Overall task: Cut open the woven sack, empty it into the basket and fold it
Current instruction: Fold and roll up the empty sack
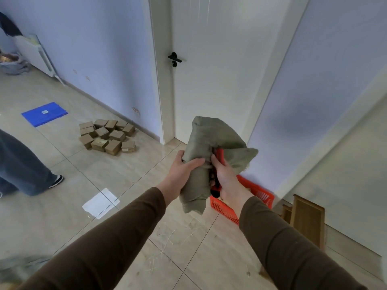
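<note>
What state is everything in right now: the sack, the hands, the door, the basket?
Sack: bunched up, held off the floor.
Left hand: grips the sack.
Right hand: holds a red cutter against the sack.
Door: closed.
Basket: on the floor, contents hidden.

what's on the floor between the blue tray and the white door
In the head view, a pile of small brown cardboard boxes sits on the tiles between the blue tray and the white door, close to the wall's baseboard.
</note>
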